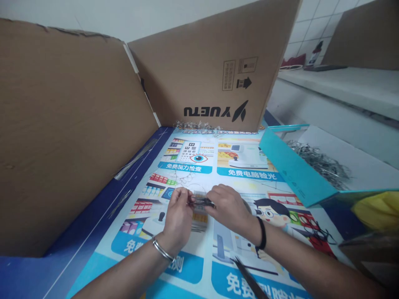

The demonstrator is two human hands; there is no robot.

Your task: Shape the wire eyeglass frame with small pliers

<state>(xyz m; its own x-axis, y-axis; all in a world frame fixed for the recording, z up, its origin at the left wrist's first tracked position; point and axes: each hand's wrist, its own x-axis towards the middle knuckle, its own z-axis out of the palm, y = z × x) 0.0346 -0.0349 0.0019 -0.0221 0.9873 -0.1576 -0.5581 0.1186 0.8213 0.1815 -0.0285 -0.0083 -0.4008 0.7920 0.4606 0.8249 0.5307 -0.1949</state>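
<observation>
A small dark piece point(202, 202) sits between the person's two hands, its long axis running roughly crosswise from one set of fingers to the other. The left hand point(179, 212) pinches around its left end; the right hand point(229, 207) grips the right end with curled fingers. Both are about equally near it, and blur hides what exactly the piece is. Fine wires point(182, 177) show just beyond the left fingertips; whether they join it cannot be told. Nearer the person, below the right hand and apart from it, a dark pointed tool point(247, 277) lies with its tip facing away.

The blue surface point(77, 245) bears a printed sheet point(215, 174). Cardboard panels point(174, 79) stand at the left and back, with crumpled clear bits point(196, 125) along the back panel's foot. To the right, a teal box point(289, 166) holds a tangle of thin metal pieces point(321, 164). Beyond it are a pale ledge point(352, 87) carrying a bottle point(315, 54), and a tiled wall point(307, 29).
</observation>
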